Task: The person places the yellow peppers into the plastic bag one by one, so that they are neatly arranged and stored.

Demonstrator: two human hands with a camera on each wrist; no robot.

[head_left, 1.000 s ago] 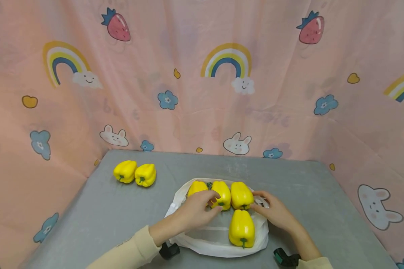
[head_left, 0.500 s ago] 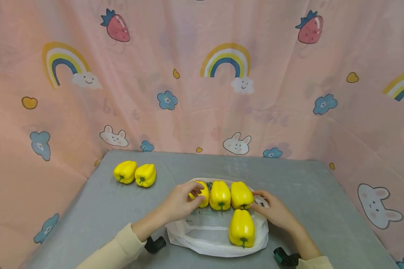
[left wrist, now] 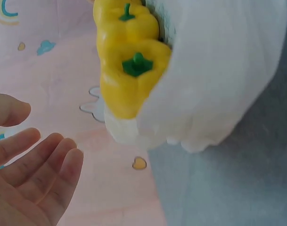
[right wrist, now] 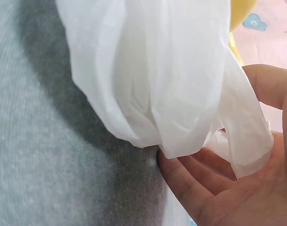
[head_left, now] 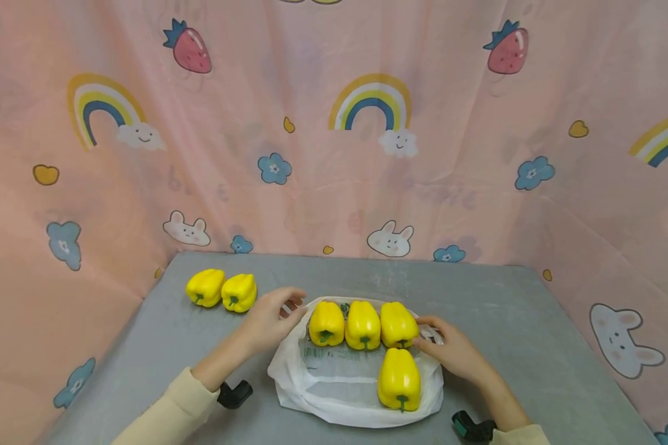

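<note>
Both hands are at a white plastic bag (head_left: 292,374), one on either side. The left hand (head_left: 269,318) is empty, its fingers loosely bent and spread from the thumb; in the left wrist view it hangs apart from the bag. The right hand (head_left: 451,349) is bent about the bag's right edge, and its wrist view shows a strip of white plastic hanging between thumb and fingers; I cannot tell whether it is pinched or merely touched. The bag sits on a grey tabletop (head_left: 479,296) with its mouth open upward and some greenish print showing inside. Four yellow peppers lie within its rim: three peppers (head_left: 362,324) in a row along the far side, and one pepper (head_left: 399,380) just in front of the row's right end, its green stem pointing toward the person. Two more peppers (head_left: 205,288) lie side by side at the far left of the tabletop, outside the bag, with the left hand between them and it. Beige sleeves (head_left: 172,408) cover the forearms, and a pink curtain (head_left: 334,198) printed with rainbows, strawberries and rabbits hangs behind.
</note>
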